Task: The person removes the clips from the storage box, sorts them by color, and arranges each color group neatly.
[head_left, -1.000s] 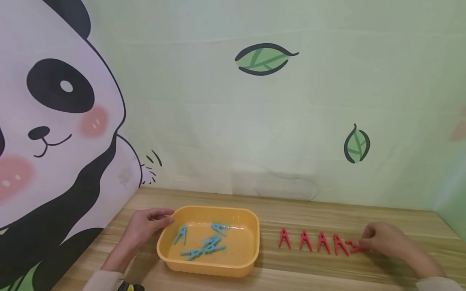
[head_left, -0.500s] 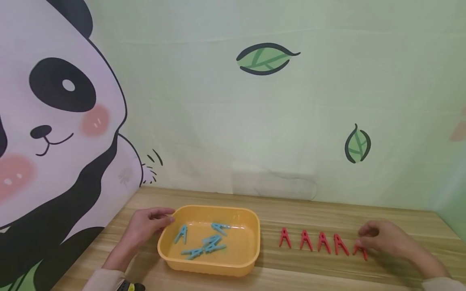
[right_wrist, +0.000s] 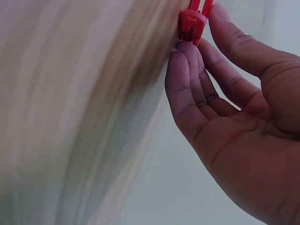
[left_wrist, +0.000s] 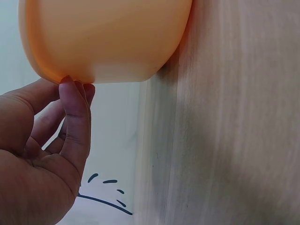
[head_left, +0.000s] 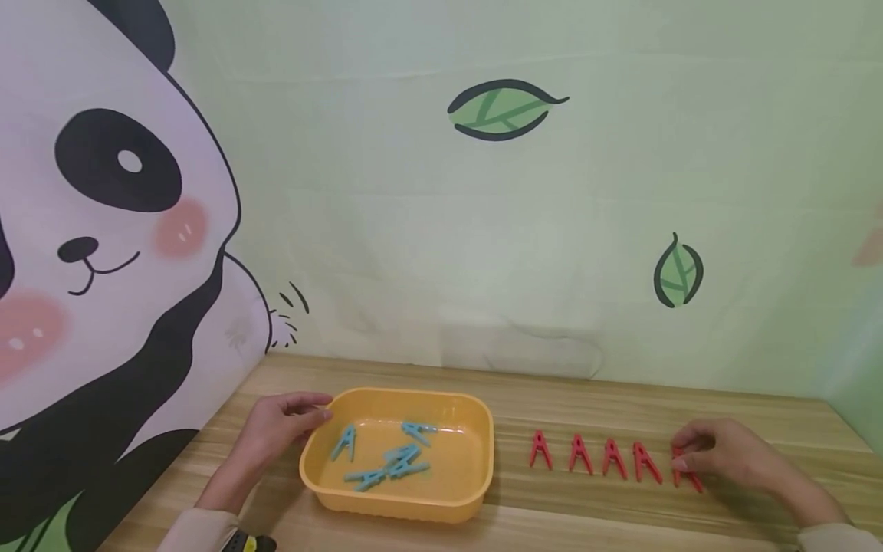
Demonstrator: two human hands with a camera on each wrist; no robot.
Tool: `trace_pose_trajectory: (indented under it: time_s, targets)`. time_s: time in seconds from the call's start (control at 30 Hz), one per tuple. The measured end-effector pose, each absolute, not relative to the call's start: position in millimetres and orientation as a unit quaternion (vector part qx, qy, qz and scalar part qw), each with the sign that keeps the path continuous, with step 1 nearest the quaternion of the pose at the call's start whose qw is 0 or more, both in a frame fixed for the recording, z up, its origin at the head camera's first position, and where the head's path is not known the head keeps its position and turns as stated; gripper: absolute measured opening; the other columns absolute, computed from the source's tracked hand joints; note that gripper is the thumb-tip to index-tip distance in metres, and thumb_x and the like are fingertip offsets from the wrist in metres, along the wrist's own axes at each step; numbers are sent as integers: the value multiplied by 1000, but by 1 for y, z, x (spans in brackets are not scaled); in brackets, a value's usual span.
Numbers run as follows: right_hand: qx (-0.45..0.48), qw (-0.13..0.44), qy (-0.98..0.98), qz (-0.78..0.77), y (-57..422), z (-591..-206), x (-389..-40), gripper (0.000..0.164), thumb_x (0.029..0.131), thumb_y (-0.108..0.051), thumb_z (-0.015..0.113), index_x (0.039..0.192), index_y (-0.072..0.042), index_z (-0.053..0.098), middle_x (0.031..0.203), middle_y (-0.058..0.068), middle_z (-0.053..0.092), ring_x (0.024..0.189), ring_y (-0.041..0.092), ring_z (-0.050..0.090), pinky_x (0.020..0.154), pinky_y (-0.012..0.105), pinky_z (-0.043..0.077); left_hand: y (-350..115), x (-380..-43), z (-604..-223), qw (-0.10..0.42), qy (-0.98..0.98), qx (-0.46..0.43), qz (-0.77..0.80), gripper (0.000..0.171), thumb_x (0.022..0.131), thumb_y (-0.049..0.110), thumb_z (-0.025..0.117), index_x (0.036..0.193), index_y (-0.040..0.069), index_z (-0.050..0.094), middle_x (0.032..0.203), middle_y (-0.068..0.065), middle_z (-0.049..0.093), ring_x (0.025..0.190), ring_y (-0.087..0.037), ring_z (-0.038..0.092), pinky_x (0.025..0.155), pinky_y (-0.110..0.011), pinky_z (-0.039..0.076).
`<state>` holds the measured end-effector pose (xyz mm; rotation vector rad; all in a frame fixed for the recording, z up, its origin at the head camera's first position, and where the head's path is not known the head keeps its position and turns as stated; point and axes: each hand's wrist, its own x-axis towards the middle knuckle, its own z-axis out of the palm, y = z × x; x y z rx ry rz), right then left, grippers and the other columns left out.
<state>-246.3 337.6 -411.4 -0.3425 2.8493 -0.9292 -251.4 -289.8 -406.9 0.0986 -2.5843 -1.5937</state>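
Observation:
Five-sided detail aside, a yellow plastic basin point(head_left: 396, 504) holds several light-blue clothespins point(head_left: 403, 464), some overlapping. My left hand point(head_left: 276, 429) touches the basin's left rim with thumb and fingertips; in the left wrist view its fingers lie against the outside of the rim. To the right, several red clothespins point(head_left: 612, 460) lie apart in a row on the table. At the row's right end my right hand point(head_left: 727, 456) pinches a red clothespin point(right_wrist: 193, 21) lying on the table, partly hidden by thumb and fingers.
The wood-grain table point(head_left: 552, 521) meets an upright pale green backdrop point(head_left: 386, 230) behind the basin and the row. A printed panda point(head_left: 131, 253) covers the left side.
My right hand has turned the last red clothespin from sideways to roughly match the row and shifted it slightly right. My left hand has stayed at the rim.

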Motion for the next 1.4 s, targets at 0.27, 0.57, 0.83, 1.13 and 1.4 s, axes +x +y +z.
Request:
trace_pose_trajectory:
  time_s: [0.27, 0.57, 0.83, 1.13, 1.4]
  targets:
    - [-113, 61, 944, -305, 336, -411, -248, 26, 90, -9, 84, 108, 5, 73, 96, 1, 70, 91, 21, 64, 73, 28, 55, -291, -252, -407, 53, -850, 34, -524, 34, 92, 12, 83, 121, -4, 76, 96, -8, 76, 77, -18, 65, 65, -32, 59]
    - [-110, 31, 959, -261, 325, -392, -242, 35, 93, -22, 83, 113, 6, 72, 102, 6, 72, 94, 25, 66, 80, 42, 58, -290, -250, -407, 47, -851, 32, -522, 34, 93, 12, 83, 122, -4, 76, 95, -8, 76, 77, -19, 65, 65, -31, 58]
    - [-142, -25, 944, -297, 284, -363, -230, 41, 97, -28, 81, 123, 2, 72, 112, 8, 75, 101, 27, 71, 79, 35, 59, -290, -250, -406, 52, -851, 33, -521, 34, 93, 13, 83, 122, -4, 76, 93, -7, 75, 75, -18, 64, 63, -31, 57]
    - [-199, -15, 898, -391, 217, -346, -223, 32, 98, -26, 80, 121, -6, 73, 113, 2, 73, 103, 22, 70, 85, 31, 59, -287, -250, -405, 57, -849, 26, -525, 31, 92, 9, 82, 119, -5, 76, 88, -6, 74, 72, -18, 63, 62, -31, 57]
    - [-271, 1, 863, -427, 153, -337, -229, 30, 99, -23, 79, 122, -5, 73, 119, 6, 73, 108, 25, 69, 91, 36, 59, -287, -248, -406, 57, -848, 30, -527, 31, 92, 9, 82, 120, -5, 77, 89, -7, 74, 73, -18, 63, 62, -31, 57]
